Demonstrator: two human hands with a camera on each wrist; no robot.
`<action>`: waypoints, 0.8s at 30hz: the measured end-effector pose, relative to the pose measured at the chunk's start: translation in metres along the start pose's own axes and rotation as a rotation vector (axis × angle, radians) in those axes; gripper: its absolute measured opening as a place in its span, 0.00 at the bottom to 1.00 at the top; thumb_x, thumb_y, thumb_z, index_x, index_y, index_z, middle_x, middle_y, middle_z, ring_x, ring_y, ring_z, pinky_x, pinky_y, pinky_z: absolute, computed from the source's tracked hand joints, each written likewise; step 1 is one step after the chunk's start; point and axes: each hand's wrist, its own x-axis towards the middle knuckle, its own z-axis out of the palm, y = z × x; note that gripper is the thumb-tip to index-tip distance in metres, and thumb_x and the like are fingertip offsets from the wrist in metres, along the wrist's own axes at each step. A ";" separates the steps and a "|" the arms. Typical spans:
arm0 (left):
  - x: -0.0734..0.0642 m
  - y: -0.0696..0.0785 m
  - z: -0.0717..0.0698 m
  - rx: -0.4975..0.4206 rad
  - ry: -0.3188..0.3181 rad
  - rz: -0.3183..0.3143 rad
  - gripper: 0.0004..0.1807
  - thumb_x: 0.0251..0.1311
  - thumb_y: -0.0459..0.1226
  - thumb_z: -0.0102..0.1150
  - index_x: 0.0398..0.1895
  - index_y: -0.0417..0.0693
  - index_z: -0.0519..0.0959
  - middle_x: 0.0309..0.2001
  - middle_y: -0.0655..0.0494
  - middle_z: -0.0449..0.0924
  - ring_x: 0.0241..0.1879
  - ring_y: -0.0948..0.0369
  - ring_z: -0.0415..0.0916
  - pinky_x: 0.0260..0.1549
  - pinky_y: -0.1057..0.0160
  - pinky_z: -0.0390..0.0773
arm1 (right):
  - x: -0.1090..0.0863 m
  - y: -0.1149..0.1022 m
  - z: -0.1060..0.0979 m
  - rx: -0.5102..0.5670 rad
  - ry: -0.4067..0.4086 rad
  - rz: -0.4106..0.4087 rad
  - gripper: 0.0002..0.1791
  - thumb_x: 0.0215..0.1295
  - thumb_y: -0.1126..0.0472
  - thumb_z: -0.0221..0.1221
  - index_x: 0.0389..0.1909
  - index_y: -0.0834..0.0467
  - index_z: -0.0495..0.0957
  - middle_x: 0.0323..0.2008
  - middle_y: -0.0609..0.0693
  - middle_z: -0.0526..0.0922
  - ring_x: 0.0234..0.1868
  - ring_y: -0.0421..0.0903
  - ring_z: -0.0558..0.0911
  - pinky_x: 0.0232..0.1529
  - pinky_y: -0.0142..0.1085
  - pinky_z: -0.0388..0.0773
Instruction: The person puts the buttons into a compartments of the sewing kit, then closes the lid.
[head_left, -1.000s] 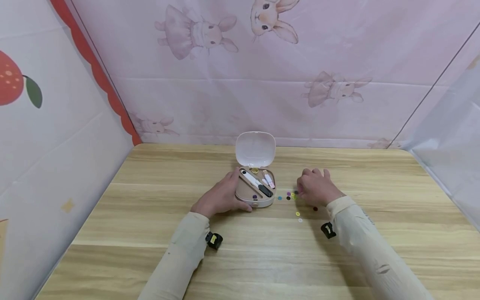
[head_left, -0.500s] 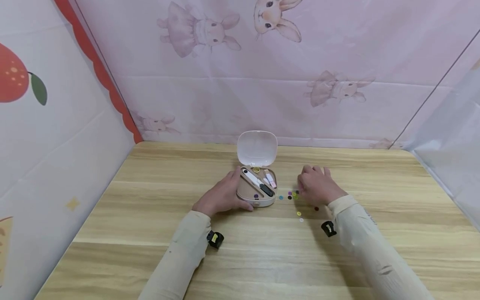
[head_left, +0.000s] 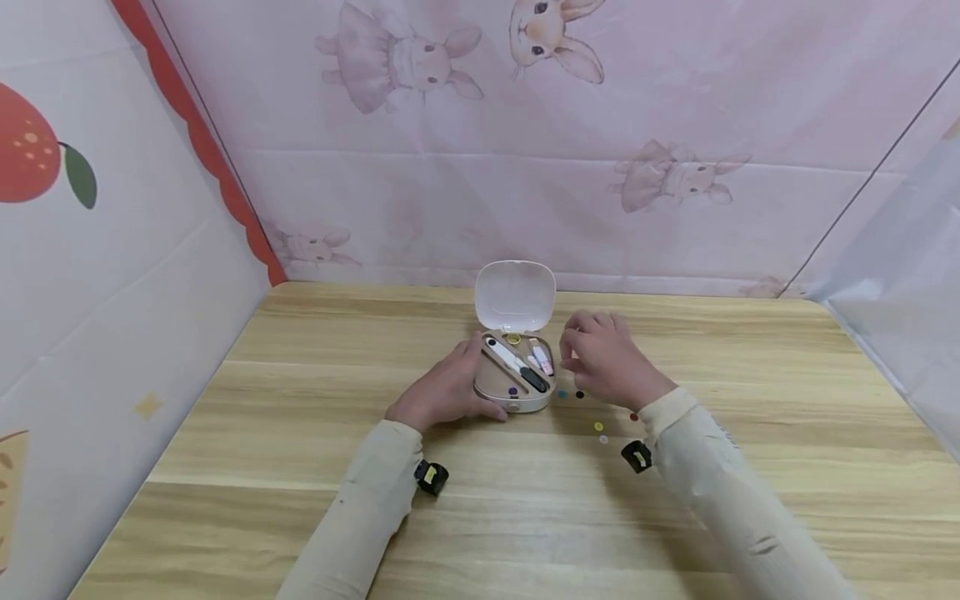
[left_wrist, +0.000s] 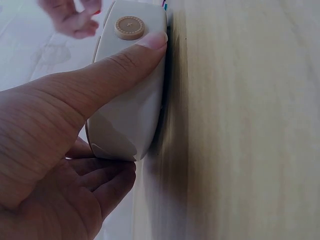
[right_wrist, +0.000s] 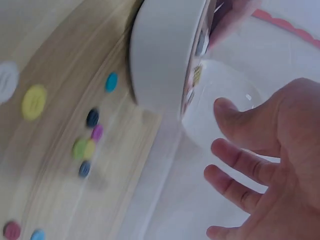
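My left hand (head_left: 442, 390) grips the white sewing box (left_wrist: 130, 100), thumb across its front beside a round tan button-shaped catch (left_wrist: 129, 27), other fingers at its left side. The lid (head_left: 515, 296) stands raised. Inside are a long white-and-black tool (head_left: 517, 364), a dark purple button (head_left: 513, 391), and small white and gold items. My right hand (head_left: 607, 358) is in the air just right of the box. Its thumb and forefinger pinch a small red button (left_wrist: 98, 11), mostly hidden by the fingers. In the right wrist view, the thumb hides the forefinger and the other fingers are spread.
Loose buttons lie right of the box: a blue one (right_wrist: 111, 82), a black one (right_wrist: 93, 117), a yellow one (head_left: 598, 427), a white one (head_left: 603, 439), a red one (right_wrist: 12, 230) and several more. A pink rabbit-print sheet (head_left: 465, 208) hangs behind the wooden table (head_left: 525, 508).
My right hand has lifted from among the buttons and moved left toward the box, now covering some buttons in the head view. My left hand keeps its grip on the box.
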 end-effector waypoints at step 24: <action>0.001 -0.001 0.000 0.028 -0.007 0.006 0.73 0.48 0.55 0.79 0.81 0.36 0.35 0.78 0.37 0.50 0.73 0.52 0.57 0.70 0.54 0.61 | 0.019 -0.026 0.016 0.059 0.097 -0.174 0.09 0.58 0.69 0.69 0.28 0.55 0.79 0.46 0.54 0.78 0.51 0.56 0.73 0.60 0.53 0.62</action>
